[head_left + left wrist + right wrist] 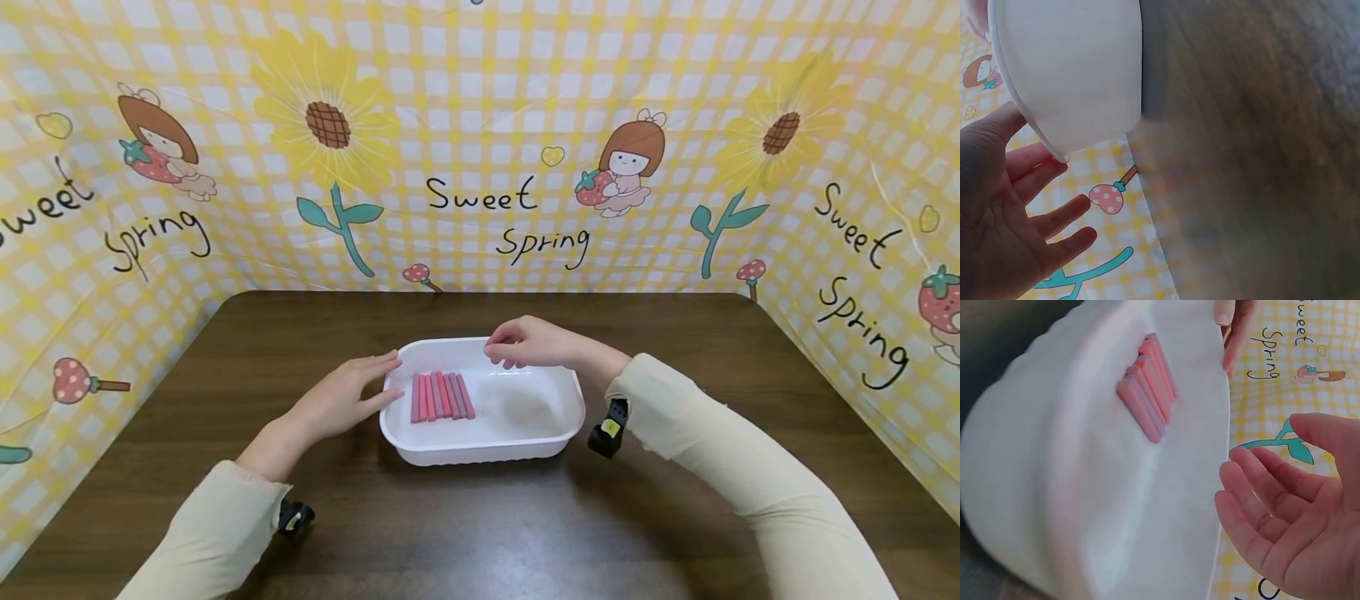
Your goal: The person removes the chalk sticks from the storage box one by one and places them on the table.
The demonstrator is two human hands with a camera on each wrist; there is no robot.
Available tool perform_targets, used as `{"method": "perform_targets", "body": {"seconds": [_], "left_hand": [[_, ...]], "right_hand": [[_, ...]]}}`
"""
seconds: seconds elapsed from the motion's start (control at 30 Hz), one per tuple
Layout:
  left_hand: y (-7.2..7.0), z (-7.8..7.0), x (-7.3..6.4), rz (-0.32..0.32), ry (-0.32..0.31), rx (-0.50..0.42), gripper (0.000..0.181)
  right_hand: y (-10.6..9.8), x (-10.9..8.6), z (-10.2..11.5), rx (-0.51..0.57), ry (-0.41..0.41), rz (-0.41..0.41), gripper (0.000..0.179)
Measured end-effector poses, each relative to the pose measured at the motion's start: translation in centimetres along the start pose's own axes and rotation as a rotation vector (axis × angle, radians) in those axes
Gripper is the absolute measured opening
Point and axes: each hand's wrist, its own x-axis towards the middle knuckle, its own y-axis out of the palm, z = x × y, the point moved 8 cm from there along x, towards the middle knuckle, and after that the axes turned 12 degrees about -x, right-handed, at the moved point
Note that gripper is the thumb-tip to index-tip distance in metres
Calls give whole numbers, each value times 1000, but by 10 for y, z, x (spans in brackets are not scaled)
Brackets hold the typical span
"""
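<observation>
A white plastic basin (480, 446) stands on the brown table. Inside, toward its left end, several thin pink and mauve sticks (441, 396) lie side by side in a row. My left hand (341, 400) rests at the basin's left end, thumb and fingertips spread along the rim. Seen from the left wrist, two of its fingers extend free beside the basin wall (1075, 69). Over the far rim, right of the sticks, hovers my right hand (536, 342). Its fingers bend loosely and hold nothing, as the right wrist view shows, with the thumb apart from them.
A yellow checked cloth (480, 108) with printed flowers and figures hangs around the back and sides of the table (480, 533). Wrist cameras sit on both sleeves; the right one (609, 429) is close to the basin's right end.
</observation>
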Motion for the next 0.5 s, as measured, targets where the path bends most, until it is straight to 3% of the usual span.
{"method": "perform_targets", "body": {"seconds": [0.23,0.5], "left_hand": [[0,0,0,3,4,3,52],[0,0,1,8,10,2,53]], "right_hand": [[-4,15,6,52,9,32,39],[1,29,8,41,41,152,42]]}}
